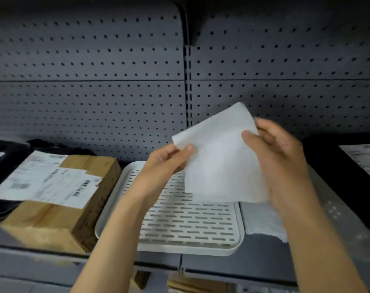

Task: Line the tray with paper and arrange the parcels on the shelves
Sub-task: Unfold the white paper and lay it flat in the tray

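Observation:
A folded white paper sheet [218, 157] hangs in the air above the white slotted tray [190, 225], which lies on the grey shelf. My left hand [169, 161] pinches the sheet's left corner between thumb and fingers. My right hand [279, 153] grips its right edge, thumb on the front. A brown cardboard parcel [59, 199] with white shipping labels rests on the shelf just left of the tray.
More white paper [262, 223] lies on the shelf right of the tray. A dark parcel with a label [362, 163] sits at the far right, black bags [2, 153] at the far left. Grey pegboard [95, 81] backs the shelf; cardboard [192, 285] shows on the shelf below.

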{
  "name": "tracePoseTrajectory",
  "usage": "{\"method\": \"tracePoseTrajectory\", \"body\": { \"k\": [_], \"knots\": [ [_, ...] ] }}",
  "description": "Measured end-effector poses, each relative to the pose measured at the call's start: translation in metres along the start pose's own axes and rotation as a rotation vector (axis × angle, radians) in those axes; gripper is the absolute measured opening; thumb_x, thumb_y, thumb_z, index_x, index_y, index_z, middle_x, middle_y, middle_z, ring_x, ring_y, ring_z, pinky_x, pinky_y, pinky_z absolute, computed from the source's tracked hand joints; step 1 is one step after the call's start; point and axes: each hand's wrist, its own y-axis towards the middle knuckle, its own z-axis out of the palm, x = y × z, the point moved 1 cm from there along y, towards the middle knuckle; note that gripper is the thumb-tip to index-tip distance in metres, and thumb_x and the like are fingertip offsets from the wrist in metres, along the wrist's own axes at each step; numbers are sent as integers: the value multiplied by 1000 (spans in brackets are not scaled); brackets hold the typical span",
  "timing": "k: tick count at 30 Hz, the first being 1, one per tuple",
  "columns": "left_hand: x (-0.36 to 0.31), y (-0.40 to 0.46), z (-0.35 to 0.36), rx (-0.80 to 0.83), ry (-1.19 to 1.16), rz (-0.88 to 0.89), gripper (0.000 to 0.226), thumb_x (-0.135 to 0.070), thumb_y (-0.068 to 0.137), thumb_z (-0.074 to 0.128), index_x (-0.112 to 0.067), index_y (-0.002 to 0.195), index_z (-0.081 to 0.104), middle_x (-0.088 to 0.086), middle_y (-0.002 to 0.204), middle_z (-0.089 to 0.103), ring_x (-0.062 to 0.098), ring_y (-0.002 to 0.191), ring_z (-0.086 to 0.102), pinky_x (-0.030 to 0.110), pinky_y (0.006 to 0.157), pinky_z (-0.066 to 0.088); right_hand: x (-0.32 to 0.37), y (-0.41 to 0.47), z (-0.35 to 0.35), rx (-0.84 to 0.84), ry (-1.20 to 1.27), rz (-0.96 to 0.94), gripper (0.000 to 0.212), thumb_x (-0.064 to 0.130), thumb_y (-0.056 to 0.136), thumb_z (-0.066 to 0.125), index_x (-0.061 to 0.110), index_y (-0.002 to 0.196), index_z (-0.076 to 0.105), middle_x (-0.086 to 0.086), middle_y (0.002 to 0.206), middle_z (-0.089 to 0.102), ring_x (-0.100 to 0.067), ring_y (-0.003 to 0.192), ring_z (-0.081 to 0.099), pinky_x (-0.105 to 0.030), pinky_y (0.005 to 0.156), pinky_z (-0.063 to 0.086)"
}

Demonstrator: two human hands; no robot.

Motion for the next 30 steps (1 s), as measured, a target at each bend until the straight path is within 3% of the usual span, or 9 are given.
{"method": "tracePoseTrajectory", "body": {
  "k": [4,10,14,17,19,22,25,27,30],
  "knots": [
    [-9,-10,-34,-62,-51,25,25,-33,101,57,-10,101,68,1,95,77,15,88,71,31,79,55,4,-4,27,-11,-148,-59,24,20,93,63,37,109,67,19,89,73,2,74,69,-16,60,51],
    [-28,-24,-81,-122,92,141,33,-33,100,57,-12,75,51,1,80,64,14,78,62,33,76,45,6,-21,81,-107,-272,-131,30,22,94,61,32,121,63,14,90,70,0,73,64,-15,59,49],
    [-46,-38,-119,-147,74,158,33,-38,100,57,-10,82,52,1,77,61,15,69,59,29,63,46,12,-37,124,-192,-473,-201,45,28,93,62,31,137,53,12,112,58,-6,97,56,-20,78,46],
    [-55,-44,-141,-133,-36,95,31,-38,99,58,-21,74,54,-7,68,62,11,60,60,22,53,47,21,-60,160,-186,-660,-410,33,29,91,65,26,123,64,3,112,56,-20,108,51,-24,82,37],
    [-60,-46,-151,-98,-132,36,24,-40,98,58,-18,89,59,0,79,67,17,69,65,25,56,52,25,-73,182,-15,-583,-465,20,33,91,66,25,109,70,6,102,59,-19,102,56,-26,85,44],
    [-61,-50,-161,-71,-218,-17,32,-45,97,57,-14,99,62,10,86,65,25,78,65,33,63,52,30,-87,207,193,-453,-406,27,40,89,67,27,113,69,13,106,59,-11,106,60,-30,90,49],
    [-60,-58,-167,7,-457,-23,44,-51,97,52,-10,96,68,13,90,69,30,88,69,41,79,55,37,-93,220,211,-381,-361,37,40,86,71,30,121,64,15,113,61,-8,107,61,-24,88,50],
    [-60,-65,-169,76,-645,4,55,-51,96,52,-2,116,68,25,124,68,40,117,65,51,103,50,40,-92,223,183,-316,-343,39,36,86,73,32,124,63,14,113,63,-8,104,64,-21,84,52],
    [-61,-76,-168,68,-653,116,45,-38,93,57,-3,120,67,18,119,71,30,114,66,41,100,52,46,-87,224,114,-246,-340,28,29,90,72,28,117,69,11,101,68,-7,89,69,-18,72,53]
  ]
}}
